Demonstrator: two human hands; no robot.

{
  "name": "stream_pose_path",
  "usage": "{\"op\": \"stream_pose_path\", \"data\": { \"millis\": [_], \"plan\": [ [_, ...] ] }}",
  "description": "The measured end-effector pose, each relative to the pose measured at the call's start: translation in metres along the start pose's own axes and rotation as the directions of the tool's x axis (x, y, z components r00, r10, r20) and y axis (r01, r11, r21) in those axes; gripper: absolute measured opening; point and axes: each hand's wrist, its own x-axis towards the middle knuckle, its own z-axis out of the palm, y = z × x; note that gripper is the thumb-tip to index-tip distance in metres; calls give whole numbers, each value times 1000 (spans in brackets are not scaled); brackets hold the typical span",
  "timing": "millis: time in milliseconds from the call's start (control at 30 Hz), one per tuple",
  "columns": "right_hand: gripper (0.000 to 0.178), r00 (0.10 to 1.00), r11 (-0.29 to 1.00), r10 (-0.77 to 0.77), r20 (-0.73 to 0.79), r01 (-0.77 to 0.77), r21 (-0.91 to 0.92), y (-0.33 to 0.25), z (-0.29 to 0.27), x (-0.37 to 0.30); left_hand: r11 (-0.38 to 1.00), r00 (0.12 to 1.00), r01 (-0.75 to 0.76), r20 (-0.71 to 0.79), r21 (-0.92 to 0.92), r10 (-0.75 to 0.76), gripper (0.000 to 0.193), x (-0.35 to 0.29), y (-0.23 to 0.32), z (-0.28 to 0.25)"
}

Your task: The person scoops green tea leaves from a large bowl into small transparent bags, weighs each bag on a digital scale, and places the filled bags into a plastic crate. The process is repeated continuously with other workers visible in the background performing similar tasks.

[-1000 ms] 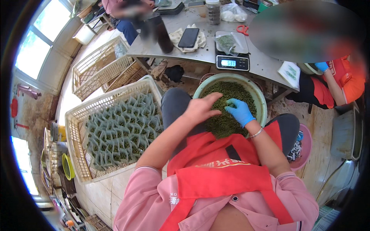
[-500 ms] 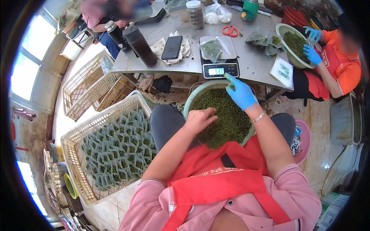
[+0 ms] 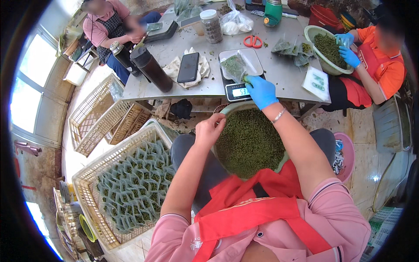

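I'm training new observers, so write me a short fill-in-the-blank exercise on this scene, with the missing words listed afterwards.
The glove on the right hand is coloured ____.
The bag nearest the right hand lies on a digital ____.
The crate of filled bags stands to the ____ of the pale green basin.
The pink tub stands to the basin's ____.

Missing words: blue; scale; left; right.

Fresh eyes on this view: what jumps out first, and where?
Probably the blue-gloved right hand, its fingertips by the small bag on the scale. Next, the round tub of small green pieces just below the scale in view, then the pale crate at left, packed with filled bags.
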Motion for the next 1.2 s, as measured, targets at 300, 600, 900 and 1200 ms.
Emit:
{"op": "stream_pose_path", "data": {
  "millis": [300,600,900,1200],
  "plan": [
    [26,966,933,101,-238,-9,360,-20,-2,-28,997,997,-81,16,-14,81,18,-7,0,18],
    [23,971,966,236,40,-239,94,-8,8,5,961,969,-244,-5,131,247,30,-6,10,18],
    [22,931,865,363,28,-348,362,0,18,3,619,932,-324,130,716,337,54,99,59,45],
    [8,843,250,385,375,-486,837,-15,-35,-28,580,905,-342,94,739,415,48,110,52,46]
  ]
}}
